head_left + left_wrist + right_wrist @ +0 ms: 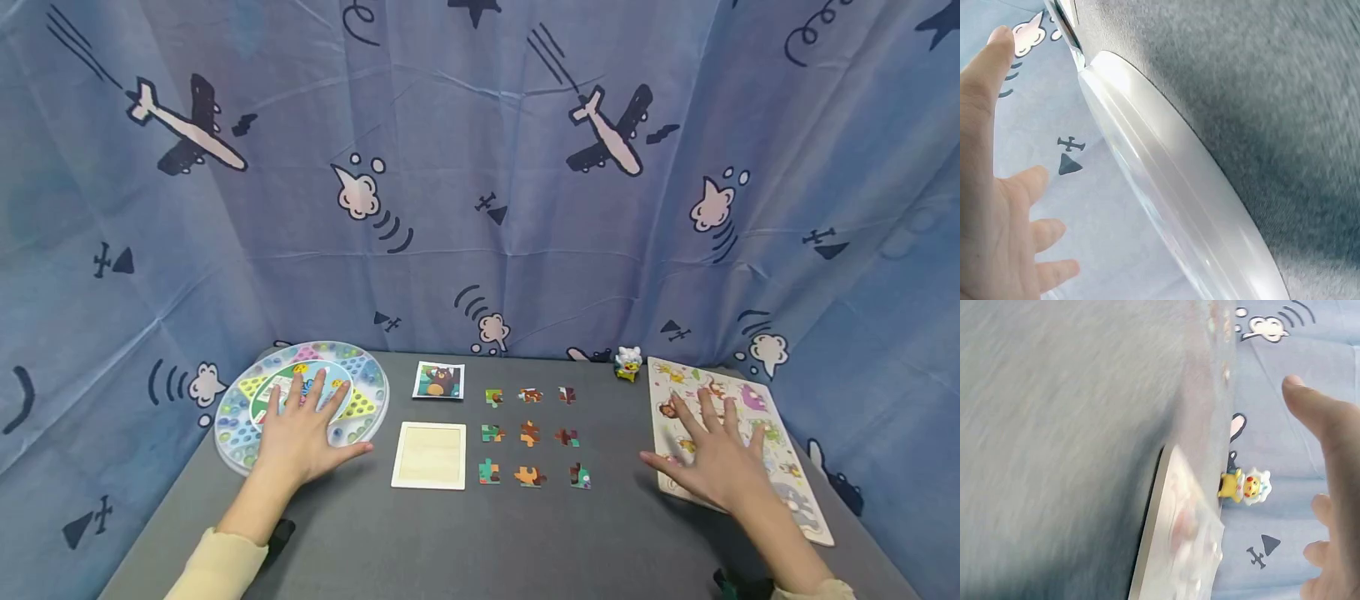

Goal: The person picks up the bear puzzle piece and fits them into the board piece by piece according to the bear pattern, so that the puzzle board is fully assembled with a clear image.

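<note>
The shallow wooden tray (pixel 429 456) lay on the grey surface (pixel 420 542), with nine puzzle pieces (pixel 529 433) set out in three rows just to its right and a bear picture card (pixel 439 381) just behind it. To the tray's left, we saw the left grip (pixel 300 433) over a round game board (pixel 309 365), fingers spread and holding nothing. Well to the tray's right, the right grip (pixel 720 458) was likewise released, fingers splayed above an animal board (pixel 791 446).

We judged the pieces the most exposed: small and separate, to the tray's right, they could scatter if the right grip swept low towards the tray. The left grip's thumb pointed at the tray, so a careless inward move might have shoved it into the nearest pieces. The round game board, left of the tray, lay close to the surface's edge; we thought a push away from the tray could tip it over. Out on the right, a bumped animal board might have toppled the toy figure (pixel 627 363), which stood upright behind and right of the tray. We could not tell whether the animal shapes were loose; if so, dragging fingertips could have dislodged them.
</note>
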Available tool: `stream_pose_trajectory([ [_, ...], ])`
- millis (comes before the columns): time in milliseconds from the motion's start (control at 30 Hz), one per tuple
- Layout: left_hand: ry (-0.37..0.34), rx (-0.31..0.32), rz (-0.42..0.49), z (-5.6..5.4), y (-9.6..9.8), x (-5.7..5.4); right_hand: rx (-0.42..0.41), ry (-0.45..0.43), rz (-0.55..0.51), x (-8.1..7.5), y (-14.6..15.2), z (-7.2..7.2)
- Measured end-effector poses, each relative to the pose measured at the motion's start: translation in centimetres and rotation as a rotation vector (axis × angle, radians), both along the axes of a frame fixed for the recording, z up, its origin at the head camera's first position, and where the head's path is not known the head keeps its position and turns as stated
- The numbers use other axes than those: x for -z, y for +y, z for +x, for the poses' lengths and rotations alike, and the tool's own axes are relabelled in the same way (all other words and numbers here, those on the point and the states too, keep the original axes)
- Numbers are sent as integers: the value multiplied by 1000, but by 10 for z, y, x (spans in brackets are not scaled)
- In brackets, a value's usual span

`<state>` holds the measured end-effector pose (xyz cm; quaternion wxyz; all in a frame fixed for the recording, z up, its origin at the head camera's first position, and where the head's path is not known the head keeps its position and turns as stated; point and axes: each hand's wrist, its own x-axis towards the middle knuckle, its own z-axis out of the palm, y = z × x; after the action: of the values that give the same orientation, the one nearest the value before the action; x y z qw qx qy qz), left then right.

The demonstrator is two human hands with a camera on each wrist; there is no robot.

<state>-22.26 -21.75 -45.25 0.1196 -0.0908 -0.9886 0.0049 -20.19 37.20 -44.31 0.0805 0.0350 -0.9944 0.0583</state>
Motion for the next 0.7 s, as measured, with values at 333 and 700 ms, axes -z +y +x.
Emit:
stream_pose_trajectory([
  [333,-9,102,191,8,16,10,-12,78,-239,9,-35,-21],
  [700,-129,136,601,23,44,22,-113,101,-489,35,-90,-62],
])
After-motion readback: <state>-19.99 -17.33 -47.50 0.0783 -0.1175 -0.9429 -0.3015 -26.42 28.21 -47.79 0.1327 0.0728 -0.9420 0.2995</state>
